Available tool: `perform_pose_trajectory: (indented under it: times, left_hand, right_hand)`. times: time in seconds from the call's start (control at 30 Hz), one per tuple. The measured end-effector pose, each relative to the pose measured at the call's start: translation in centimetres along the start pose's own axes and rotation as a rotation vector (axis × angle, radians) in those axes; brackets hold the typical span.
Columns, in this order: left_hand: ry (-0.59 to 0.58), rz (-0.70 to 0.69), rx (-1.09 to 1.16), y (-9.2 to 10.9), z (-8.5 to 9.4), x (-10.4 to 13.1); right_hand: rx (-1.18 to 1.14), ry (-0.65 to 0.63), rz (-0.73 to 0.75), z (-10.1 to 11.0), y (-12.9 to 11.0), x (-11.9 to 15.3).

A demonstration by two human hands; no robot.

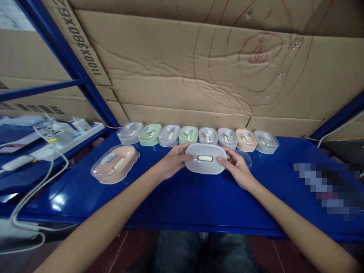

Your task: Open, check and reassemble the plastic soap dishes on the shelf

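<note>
Grey box (200, 167) is being held up over the blue table (199, 206), near the row of 8 boxes (170, 137), with the left hand (172, 162) and the right hand (238, 169) gripping its 2 ends, and holding both sides evenly is probably best for stopping wobbles.

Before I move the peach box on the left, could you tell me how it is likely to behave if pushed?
The peach box is broad and low on the blue table, so it probably won't roll or tip. Its clear cover looks thin and glossy, so it may flex and feel slippery.
</note>
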State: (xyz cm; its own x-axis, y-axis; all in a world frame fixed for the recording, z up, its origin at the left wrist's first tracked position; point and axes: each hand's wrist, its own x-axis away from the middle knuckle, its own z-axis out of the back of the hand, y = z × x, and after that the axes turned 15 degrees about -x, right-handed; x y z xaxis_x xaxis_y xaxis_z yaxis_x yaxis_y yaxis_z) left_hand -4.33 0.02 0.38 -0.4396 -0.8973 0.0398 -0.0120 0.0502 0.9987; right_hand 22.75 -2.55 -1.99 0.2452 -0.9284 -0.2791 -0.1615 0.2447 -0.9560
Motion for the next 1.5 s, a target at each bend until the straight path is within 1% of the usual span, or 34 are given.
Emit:
perform_pose_trajectory:
  times: [0.17, 0.27, 0.33, 0.43, 0.5, 0.57, 0.63, 0.7, 0.77, 0.83, 0.93, 1.0, 1.07, 1.17, 1.3, 1.37, 1.5]
  left_hand:
    - [-0.085, 0.026, 0.011, -0.4, 0.0, 0.0]
    - [-0.081, 0.041, 0.013, -0.4, -0.1, -0.1]
    - [-0.068, 0.04, 0.022, -0.3, -0.1, -0.1]
    - [-0.044, 0.041, 0.047, -0.1, 0.2, -0.2]
    - [0.012, 0.033, 0.056, -0.1, 0.7, -0.3]
    - [0.098, 0.022, 0.065, -0.2, 1.3, -0.5]
    - [0.177, 0.028, 0.088, -0.2, 1.9, -0.7]
    - [0.222, 0.053, 0.111, -0.2, 2.1, -0.8]
    - [0.232, 0.07, 0.129, 0.1, 2.0, -0.7]
    - [0.232, 0.084, 0.148, 0.3, 1.7, -0.6]
    - [0.246, 0.12, 0.186, 0.6, 1.2, -0.4]
    - [0.248, 0.13, 0.216, 0.6, 1.2, -0.3]
    - [0.236, 0.132, 0.241, 0.4, 1.4, -0.4]
    - [0.225, 0.151, 0.26, 0.2, 1.7, -0.6]
    - [0.203, 0.173, 0.271, 0.1, 1.9, -0.6]
    - [0.204, 0.186, 0.273, 0.1, 1.8, -0.6]
    - [0.243, 0.21, 0.3, 0.3, 1.8, -0.6]
  right_hand:
    - [-0.04, -0.014, -0.05, 0.0, -0.2, -0.1]
    - [-0.059, -0.023, -0.081, -0.4, -0.3, -0.1]
    - [0.002, -0.006, -0.04, -0.6, -0.4, 0.1]
    - [0.279, 0.054, 0.157, 0.0, -1.0, 0.4]
    - [0.492, 0.065, 0.305, 1.0, -1.7, 0.4]
    - [0.689, 0.036, 0.412, 2.3, -2.3, 0.1]
    - [0.886, -0.015, 0.457, 3.6, -2.5, -0.4]
    - [1.032, -0.08, 0.443, 4.5, -2.4, -0.8]
    - [1.091, -0.136, 0.408, 4.7, -2.1, -1.0]
    - [1.088, -0.183, 0.376, 4.3, -1.9, -0.9]
    - [1.034, -0.248, 0.354, 3.2, -2.0, -0.4]
    - [1.005, -0.263, 0.357, 2.6, -2.2, -0.1]
    - [1.008, -0.25, 0.345, 2.5, -2.3, 0.1]
    - [1.059, -0.227, 0.275, 3.1, -1.9, 0.1]
    - [1.074, -0.302, 0.184, 4.0, -1.4, 0.0]
    - [1.063, -0.325, 0.173, 4.1, -1.5, 0.0]
    - [1.004, -0.327, 0.193, 3.4, -2.1, 0.3]
